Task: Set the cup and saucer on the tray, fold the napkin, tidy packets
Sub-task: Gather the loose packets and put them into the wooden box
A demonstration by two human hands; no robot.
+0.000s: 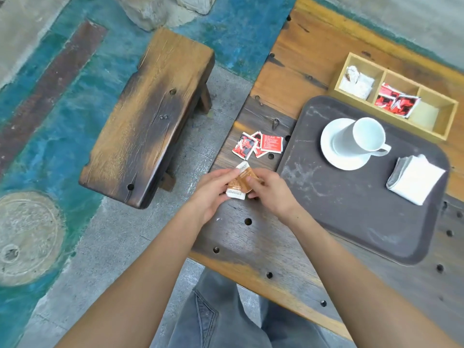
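Observation:
Brown packets (240, 182) are pinched between my left hand (213, 192) and my right hand (272, 190) over the table's left edge. Three red packets (258, 144) lie loose on the table just beyond my hands. To the right, a dark tray (351, 212) carries a white cup (361, 136) upright on its saucer (351, 162) and a folded white napkin (416, 180). Behind the tray stands a wooden organiser box (384, 74) with white packets (357, 82) in its left slot, red packets (396, 99) in the middle and nothing visible in the right slot.
A wooden table (296, 64) with bolt holes holds everything. A low wooden bench (150, 114) stands to the left on the painted floor. My grey trousers (221, 320) show below the table edge.

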